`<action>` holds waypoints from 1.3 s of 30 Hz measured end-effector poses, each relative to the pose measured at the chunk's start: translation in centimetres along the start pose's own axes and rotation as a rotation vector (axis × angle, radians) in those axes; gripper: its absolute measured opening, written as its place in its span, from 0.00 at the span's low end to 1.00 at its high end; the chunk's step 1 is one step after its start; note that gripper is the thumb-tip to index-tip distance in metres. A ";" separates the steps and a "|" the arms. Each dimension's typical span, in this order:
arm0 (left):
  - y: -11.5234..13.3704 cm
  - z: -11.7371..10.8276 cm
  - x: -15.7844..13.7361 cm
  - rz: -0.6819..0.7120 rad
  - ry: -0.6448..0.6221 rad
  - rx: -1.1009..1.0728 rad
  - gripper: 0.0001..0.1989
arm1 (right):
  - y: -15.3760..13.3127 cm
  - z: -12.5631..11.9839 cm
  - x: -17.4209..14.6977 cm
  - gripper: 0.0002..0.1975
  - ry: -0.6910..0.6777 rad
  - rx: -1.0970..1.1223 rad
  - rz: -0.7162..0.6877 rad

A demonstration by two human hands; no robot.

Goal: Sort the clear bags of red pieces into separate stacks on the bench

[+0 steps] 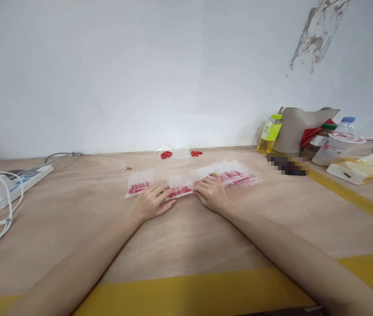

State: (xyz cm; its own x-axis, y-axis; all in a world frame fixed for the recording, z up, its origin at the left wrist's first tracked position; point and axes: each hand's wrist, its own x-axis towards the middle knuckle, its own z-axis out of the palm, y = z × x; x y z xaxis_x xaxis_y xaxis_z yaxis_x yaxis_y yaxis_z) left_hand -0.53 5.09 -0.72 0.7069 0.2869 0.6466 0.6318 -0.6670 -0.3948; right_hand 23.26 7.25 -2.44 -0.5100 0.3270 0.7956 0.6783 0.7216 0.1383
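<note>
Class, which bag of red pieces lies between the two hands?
The bag spanning the gap from the left hand to the right hand; the other bags lie left, right or behind.

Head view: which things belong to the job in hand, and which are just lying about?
Likely the job:
red-filled bags at the left hand and right hand
red pieces behind them

Likely just lying about:
power strip
white cables
bottle of yellow liquid
translucent cup
blue-capped bottle
</note>
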 end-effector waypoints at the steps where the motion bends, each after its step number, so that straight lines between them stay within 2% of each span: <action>1: 0.3 0.3 0.0 -0.052 -0.019 -0.008 0.13 | -0.2 0.1 0.0 0.09 -0.017 0.023 0.013; 3: 0.6 0.9 0.0 -0.118 -0.054 -0.005 0.14 | -0.5 0.1 0.1 0.09 -0.064 0.064 0.017; 7: 0.0 1.7 -0.5 -0.151 -0.051 0.055 0.15 | -0.5 -0.5 -0.1 0.07 -0.146 0.074 0.036; 11: -2.0 1.1 -1.5 -0.142 0.034 0.118 0.17 | 0.9 -2.0 -0.6 0.12 -0.188 0.013 0.147; 14: -4.1 0.5 -3.0 -0.214 0.037 0.132 0.17 | 2.1 -2.8 -0.8 0.14 -0.213 -0.019 0.209; 16: -5.4 0.2 -4.0 -0.294 -0.024 0.140 0.16 | 2.7 -3.1 -1.0 0.16 -0.228 -0.036 0.227; 21: -6.5 -0.8 -4.8 -0.383 -0.336 0.089 0.15 | 3.3 -2.9 -1.4 0.18 -0.302 -0.038 0.209; 26: -5.8 -1.4 -3.7 -0.513 -0.419 0.082 0.21 | 3.3 -2.6 -1.5 0.14 -0.366 -0.004 0.140; 31: -7.6 -1.7 -4.7 -0.519 -0.553 0.064 0.19 | 2.1 -2.2 -1.1 0.13 -0.339 0.063 0.073; 35: -8.8 -2.2 -5.3 -0.492 -0.525 0.090 0.20 | 0.7 -1.5 -0.8 0.12 -0.319 0.163 0.030; 39: -6.8 -2.3 -4.2 -0.433 -0.354 0.134 0.22 | 0.6 -0.9 -0.7 0.13 -0.314 0.267 0.018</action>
State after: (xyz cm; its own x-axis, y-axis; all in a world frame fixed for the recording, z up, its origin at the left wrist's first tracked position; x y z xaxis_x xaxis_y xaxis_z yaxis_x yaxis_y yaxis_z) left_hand -8.51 6.87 0.72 0.4236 0.7423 0.5192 0.9058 -0.3510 -0.2372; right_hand 24.46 6.89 -2.39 -0.6641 0.4817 0.5718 0.5488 0.8334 -0.0647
